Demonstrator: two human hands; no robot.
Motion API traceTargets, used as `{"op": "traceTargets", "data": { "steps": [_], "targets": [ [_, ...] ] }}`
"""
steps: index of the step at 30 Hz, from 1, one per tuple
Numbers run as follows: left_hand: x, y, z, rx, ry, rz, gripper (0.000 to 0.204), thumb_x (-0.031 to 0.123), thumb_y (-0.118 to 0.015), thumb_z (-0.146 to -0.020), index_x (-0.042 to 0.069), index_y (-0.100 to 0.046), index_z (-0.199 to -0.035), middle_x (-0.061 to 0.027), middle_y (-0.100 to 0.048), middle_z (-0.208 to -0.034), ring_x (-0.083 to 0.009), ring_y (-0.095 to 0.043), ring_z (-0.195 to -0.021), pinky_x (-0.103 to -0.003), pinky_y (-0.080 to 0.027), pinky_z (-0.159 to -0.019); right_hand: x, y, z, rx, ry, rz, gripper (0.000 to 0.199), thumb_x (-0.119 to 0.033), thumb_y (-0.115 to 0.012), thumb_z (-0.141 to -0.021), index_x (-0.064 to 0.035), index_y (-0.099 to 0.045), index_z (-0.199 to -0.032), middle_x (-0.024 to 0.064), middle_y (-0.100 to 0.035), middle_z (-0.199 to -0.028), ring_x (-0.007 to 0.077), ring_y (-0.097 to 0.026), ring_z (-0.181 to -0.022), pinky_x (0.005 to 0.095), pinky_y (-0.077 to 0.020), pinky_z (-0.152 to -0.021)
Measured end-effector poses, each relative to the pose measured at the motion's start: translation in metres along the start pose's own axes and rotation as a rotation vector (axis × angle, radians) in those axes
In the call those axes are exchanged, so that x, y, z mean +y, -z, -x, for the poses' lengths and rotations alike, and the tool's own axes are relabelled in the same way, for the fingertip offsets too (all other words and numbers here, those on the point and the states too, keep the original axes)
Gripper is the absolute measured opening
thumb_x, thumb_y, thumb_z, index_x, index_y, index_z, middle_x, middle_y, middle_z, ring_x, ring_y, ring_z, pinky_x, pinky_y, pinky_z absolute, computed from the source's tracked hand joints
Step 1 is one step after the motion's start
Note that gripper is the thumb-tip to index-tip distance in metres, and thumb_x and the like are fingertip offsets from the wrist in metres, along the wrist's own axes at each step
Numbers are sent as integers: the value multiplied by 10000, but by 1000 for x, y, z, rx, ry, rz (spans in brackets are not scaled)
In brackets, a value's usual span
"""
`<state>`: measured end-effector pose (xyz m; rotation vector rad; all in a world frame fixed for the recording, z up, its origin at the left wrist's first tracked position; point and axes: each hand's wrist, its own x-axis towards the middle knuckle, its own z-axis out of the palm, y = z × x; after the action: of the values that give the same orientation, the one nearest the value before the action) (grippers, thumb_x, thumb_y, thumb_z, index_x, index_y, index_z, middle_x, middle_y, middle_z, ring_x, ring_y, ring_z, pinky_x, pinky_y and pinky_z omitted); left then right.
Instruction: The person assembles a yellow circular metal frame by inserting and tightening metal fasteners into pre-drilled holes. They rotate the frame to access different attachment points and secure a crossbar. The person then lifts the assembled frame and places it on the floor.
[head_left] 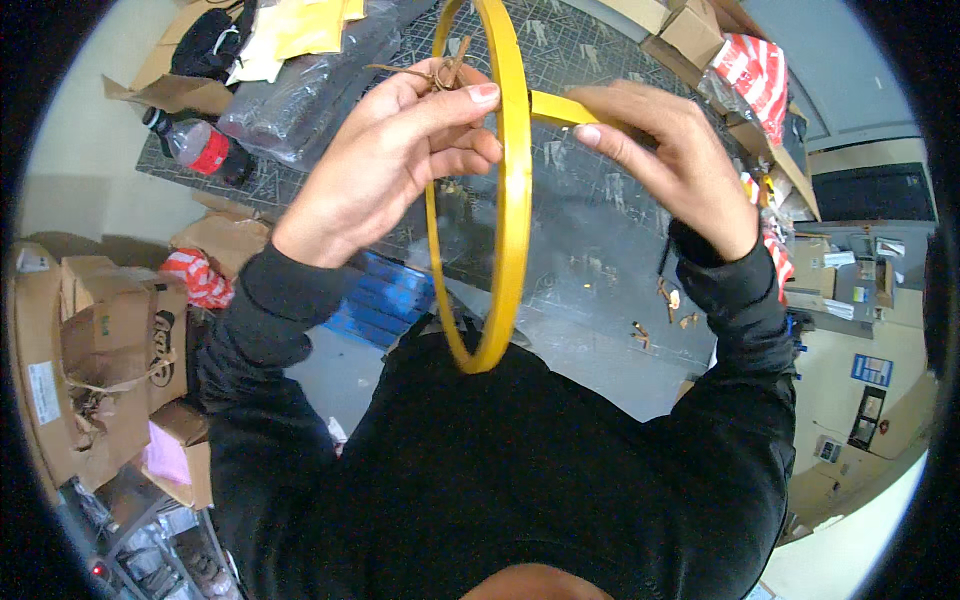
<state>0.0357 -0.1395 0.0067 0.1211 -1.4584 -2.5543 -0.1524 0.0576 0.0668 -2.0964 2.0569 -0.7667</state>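
A yellow hoop (505, 190) stands on edge between the two hands, seen nearly side-on, its lower curve hanging well below both wrists. A flat yellow strip (562, 110) runs from the hoop's rim to the right, under the right hand's (665, 160) fingers. Thin brown twine (435, 72) sits bunched at the left hand's (400, 150) fingertips, just beside the hoop's upper rim.

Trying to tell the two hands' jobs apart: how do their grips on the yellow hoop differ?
The left hand sits at the yellow hoop rim and pinches a brown cord against it; the right hand holds a flat yellow strip running out from the rim. Left has fingers curled; right's are stretched. Both are bare, in black sleeves.
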Motion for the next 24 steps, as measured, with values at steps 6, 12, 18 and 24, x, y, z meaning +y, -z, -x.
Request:
{"op": "traceTargets", "data": {
  "steps": [6, 12, 18, 24],
  "targets": [
    [-25, -40, 10, 65, -43, 92, 219, 147, -636, -1006, 35, -510, -1146, -137, -700, -1035, -235, -744, -821, -329, -620, -747, 25, 15, 2, -47, 113, -26, 316, -272, -709, -945, 20, -724, -1066, 120, -647, -848, 250, -619, -747, 352, -466, -662],
    [-25, -53, 41, 185, -72, -184, 248, 207, -618, -1037, 27, -486, -1146, -149, -697, -1059, -246, -750, -850, -340, -633, -726, 18, 1, 3, 53, 322, -19, 287, -313, -762, -878, -51, -752, -994, 121, -676, -842, 322, -682, -781, 403, -515, -633],
    [-18, -51, 66, 383, -200, -283, 274, 152, -674, -1001, 18, -473, -1131, -135, -664, -1018, -229, -743, -827, -343, -637, -713, -22, -12, -4, 11, 313, 273, 383, -358, -733, -884, -62, -641, -1108, 130, -632, -978, 337, -633, -879, 432, -466, -739],
    [-18, -56, 58, 392, -264, -279, 249, 71, -668, -989, 18, -463, -1120, -107, -645, -1007, -192, -733, -798, -304, -635, -700, -42, -29, -6, 67, 192, 304, 744, -463, -890, -626, -2, -573, -1117, 161, -612, -1005, 340, -602, -907, 436, -413, -764]
  ]
}}
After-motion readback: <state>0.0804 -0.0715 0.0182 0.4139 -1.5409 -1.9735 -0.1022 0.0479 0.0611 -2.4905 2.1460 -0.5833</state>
